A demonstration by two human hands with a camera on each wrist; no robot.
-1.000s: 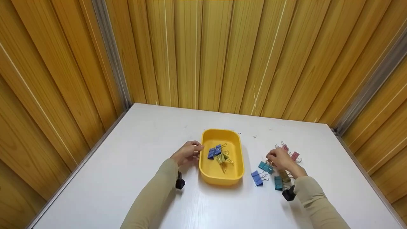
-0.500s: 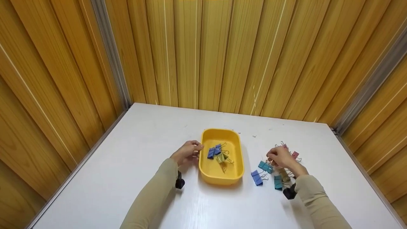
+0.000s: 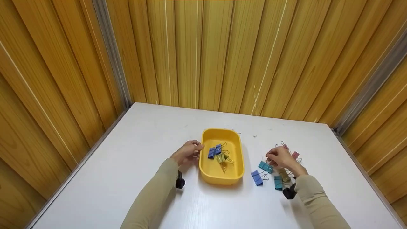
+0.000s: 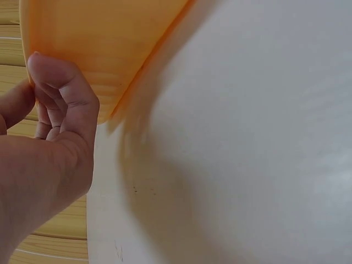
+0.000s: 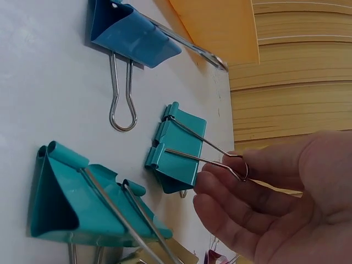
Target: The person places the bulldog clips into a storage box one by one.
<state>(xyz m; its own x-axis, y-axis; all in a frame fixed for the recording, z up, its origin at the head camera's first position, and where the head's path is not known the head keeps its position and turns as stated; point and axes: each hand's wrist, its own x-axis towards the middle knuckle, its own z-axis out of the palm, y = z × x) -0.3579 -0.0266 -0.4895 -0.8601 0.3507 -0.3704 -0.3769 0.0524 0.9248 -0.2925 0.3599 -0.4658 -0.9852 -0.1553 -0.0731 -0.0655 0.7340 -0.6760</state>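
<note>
At the left side of a yellow plastic bin (image 3: 221, 180), my left hand (image 3: 187, 151) pinches the rim between thumb and fingers; the left wrist view shows the fingers against the outer wall. My right hand (image 3: 281, 158) holds the wire handle of a teal binder clip (image 5: 179, 146) between thumb and fingertips. That clip is close to the table; whether it touches is hard to tell. Beside it lie a blue binder clip (image 3: 257, 178), a second teal binder clip (image 5: 82, 203) and a gold binder clip (image 3: 284, 175), partly hidden by the right wrist.
Inside the bin lie blue binder clips (image 3: 211, 153) and yellowish clips (image 3: 221, 157). Pink binder clips (image 3: 295, 155) lie beyond my right hand. The white table (image 3: 152, 133) meets wood-patterned walls (image 3: 213, 57) at the back and sides.
Almost nothing differs. My right hand has shifted very slightly and stays at the teal binder clip; my left hand and the bin keep their places.
</note>
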